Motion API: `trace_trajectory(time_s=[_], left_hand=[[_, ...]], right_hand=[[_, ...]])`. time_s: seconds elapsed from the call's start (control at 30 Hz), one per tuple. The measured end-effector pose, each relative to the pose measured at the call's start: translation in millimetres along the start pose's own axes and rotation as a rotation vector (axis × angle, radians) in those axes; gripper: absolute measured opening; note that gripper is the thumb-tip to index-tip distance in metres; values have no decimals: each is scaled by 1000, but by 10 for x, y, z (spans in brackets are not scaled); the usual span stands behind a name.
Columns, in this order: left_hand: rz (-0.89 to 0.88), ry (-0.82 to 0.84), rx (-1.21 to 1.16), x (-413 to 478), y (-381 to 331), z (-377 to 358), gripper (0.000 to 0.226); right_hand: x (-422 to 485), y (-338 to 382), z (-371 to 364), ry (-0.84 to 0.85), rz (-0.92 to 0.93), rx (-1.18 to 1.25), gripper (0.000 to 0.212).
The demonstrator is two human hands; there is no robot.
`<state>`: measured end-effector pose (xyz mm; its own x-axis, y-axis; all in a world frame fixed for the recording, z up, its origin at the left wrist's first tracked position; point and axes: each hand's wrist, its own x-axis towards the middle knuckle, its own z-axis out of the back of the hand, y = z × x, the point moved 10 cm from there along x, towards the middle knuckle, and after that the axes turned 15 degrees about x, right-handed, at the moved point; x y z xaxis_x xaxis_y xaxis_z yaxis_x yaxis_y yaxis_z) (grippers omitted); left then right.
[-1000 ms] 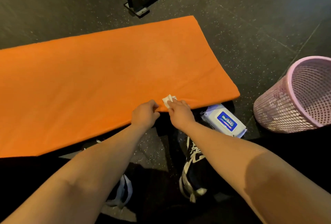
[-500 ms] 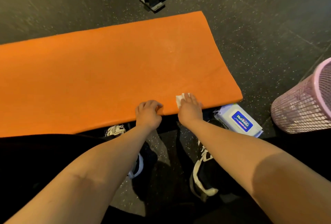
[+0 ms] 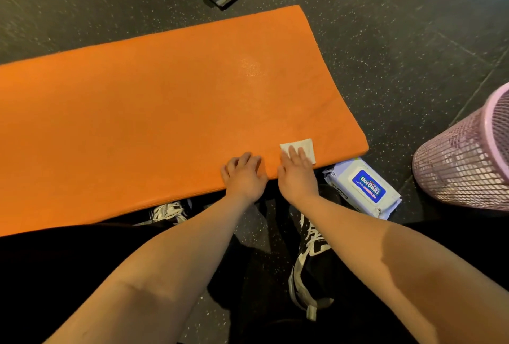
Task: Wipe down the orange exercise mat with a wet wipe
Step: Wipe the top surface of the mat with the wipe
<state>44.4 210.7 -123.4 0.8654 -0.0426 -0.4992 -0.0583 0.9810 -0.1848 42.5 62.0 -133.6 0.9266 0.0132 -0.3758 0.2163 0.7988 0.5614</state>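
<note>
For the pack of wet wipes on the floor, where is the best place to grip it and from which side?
Grip the pack of wet wipes across its two long edges, coming from above with the right hand, which is nearest. It lies flat, label up, its far end against or tucked under the orange mat corner, so the near half is likely easiest to reach.

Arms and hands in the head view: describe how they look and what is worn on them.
Both forearms are bare to the frame edge, with no sleeves visible. The left hand and right hand wear no gloves, and no watch, bracelet or ring shows. Fingers look short, nails unpainted as far as visible.
</note>
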Motion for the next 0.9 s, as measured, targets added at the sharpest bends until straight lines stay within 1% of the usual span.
trace_trajectory(time_s=[0.1,0.17,0.2,0.23,0.3,0.37,0.43,0.5,0.57,0.6,0.67,0.73,0.8,0.9], left_hand=[[34,16,8,15,11,-16,49],[39,19,20,16,7,-20,47],[39,22,26,14,-3,-20,46],[40,27,32,16,-12,-20,45],[41,46,53,23,-35,-22,45],[38,71,68,25,-71,-37,45],[30,84,75,17,-121,-47,46],[20,92,75,10,-162,-51,48],[9,102,75,-9,-181,-45,49],[4,108,77,-20,-185,-40,49],[-1,125,91,-36,-187,-21,48],[-1,142,98,-52,-203,-5,48],[-16,162,103,-82,-251,-9,48],[-34,175,101,-132,-301,-12,50]], right_hand=[[-149,274,-274,130,207,48,51],[-191,281,-309,169,290,31,50],[-160,226,-249,145,290,13,49],[-108,139,-157,100,252,1,49],[-17,-69,60,-4,107,12,49],[-16,-113,105,-38,24,28,50],[-82,40,-39,23,75,50,52],[-159,209,-204,131,200,73,54],[-145,210,-205,162,265,48,52],[-101,152,-141,134,251,24,51],[-39,-40,43,36,114,8,50],[-54,-104,90,2,2,25,52],[-111,42,-30,65,34,68,52],[-172,183,-122,181,181,85,52]])
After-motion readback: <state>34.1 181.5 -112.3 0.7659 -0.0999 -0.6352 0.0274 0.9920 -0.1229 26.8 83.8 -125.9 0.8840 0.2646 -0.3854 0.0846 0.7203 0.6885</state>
